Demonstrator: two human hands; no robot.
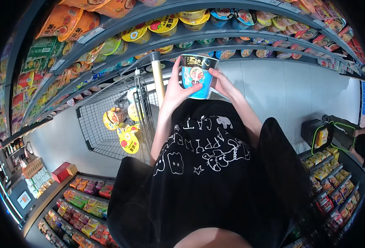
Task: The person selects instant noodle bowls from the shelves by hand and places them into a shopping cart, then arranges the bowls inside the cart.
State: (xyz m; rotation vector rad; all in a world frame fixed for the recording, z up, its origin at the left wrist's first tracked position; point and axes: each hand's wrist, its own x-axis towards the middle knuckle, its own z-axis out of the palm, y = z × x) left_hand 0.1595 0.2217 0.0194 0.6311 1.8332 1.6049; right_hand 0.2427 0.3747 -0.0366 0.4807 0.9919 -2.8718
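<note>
Beside cart [104, 118], L hand [178, 89] + R hand [223, 84] hold blue/black cup [199, 76].

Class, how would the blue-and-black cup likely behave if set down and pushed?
The cup would probably tip fairly easily, as it narrows toward its base. On its side, its round, tapered wall suggests rolling in a curve. It looks fairly stiff, showing no dent between left hand and right hand.

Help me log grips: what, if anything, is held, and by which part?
The left hand and right hand hold a blue cup by its opposite sides.
</note>
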